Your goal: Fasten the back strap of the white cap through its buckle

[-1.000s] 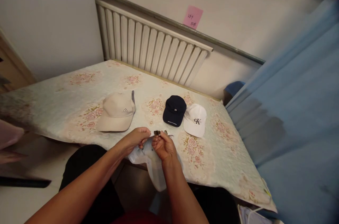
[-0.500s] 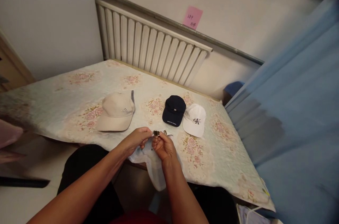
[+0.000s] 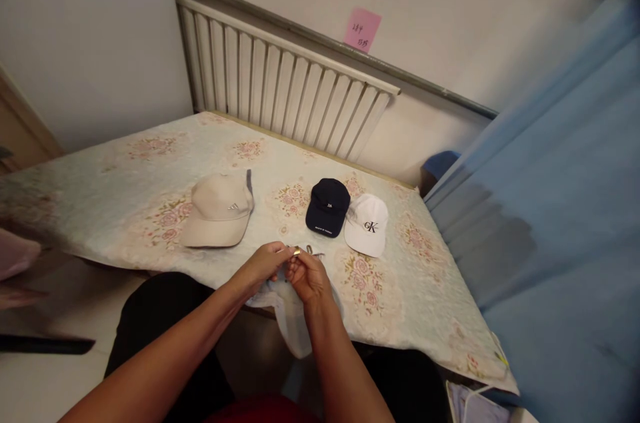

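A pale blue-white cap (image 3: 291, 326) hangs over the near edge of the bed, its brim pointing down toward my lap. At its back strap is a small brass-coloured buckle (image 3: 297, 252). My left hand (image 3: 267, 263) is closed, thumb and fingertips pinching at the buckle from the left. From the right, my right hand (image 3: 307, 276) is closed on the buckle too, fingers curled under it. The fingers cover most of the strap. Just beyond my hands lie a navy cap (image 3: 328, 208) and a white CK cap (image 3: 368, 226), side by side. A beige cap (image 3: 217, 210) rests to the left.
A flowered cloth (image 3: 200, 133) covers the bed. Behind it stand a white radiator (image 3: 287, 80) and the wall with a pink note (image 3: 363, 30). A blue curtain (image 3: 550, 210) hangs on the right. At lower right there is an open bag (image 3: 475, 403).
The buckle has been tipped, so a bright gold side shows instead of its dark face. My left fingers have moved slightly right, over it. The caps on the bed stay put.
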`<control>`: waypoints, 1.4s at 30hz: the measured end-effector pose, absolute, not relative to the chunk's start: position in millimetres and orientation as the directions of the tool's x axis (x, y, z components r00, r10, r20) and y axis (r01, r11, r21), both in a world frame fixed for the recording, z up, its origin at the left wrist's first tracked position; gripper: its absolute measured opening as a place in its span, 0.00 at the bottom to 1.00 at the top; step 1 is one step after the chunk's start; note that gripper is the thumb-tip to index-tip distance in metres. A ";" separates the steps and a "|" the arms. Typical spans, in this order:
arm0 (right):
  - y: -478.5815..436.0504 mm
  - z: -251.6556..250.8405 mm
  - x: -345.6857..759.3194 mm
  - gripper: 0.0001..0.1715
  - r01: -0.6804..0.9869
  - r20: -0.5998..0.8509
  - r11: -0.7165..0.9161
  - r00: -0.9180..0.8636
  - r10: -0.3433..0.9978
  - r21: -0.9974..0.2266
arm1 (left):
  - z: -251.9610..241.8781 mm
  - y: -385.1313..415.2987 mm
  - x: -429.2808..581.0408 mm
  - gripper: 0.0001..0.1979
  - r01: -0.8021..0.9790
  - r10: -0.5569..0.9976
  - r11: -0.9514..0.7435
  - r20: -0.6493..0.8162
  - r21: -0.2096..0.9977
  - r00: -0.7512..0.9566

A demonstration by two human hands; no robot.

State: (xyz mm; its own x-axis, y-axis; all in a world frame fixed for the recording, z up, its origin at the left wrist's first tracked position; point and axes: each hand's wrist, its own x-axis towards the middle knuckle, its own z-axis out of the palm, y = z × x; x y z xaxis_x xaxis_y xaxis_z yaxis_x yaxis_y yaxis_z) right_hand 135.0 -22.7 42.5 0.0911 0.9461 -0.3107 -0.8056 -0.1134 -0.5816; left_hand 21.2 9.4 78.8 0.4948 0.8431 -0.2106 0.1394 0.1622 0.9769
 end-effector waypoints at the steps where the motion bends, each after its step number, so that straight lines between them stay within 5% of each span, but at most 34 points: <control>1: -22.8 42.6 135.3 0.06 -0.806 -0.310 -0.114 0.089 0.947 -0.581 | 78.2 9.0 21.2 0.19 0.138 0.847 0.154 -0.203 0.978 0.492; 18: -24.4 46.4 139.9 0.05 -0.852 -0.319 -0.177 -0.013 0.948 -0.493 | 58.4 11.6 -2.5 0.13 -0.075 0.716 0.398 -0.259 0.914 0.649; 42: -24.9 43.6 137.9 0.02 -0.851 -0.340 -0.173 0.006 0.940 -0.495 | 60.2 12.9 -1.0 0.12 -0.098 0.664 0.444 -0.254 0.891 0.703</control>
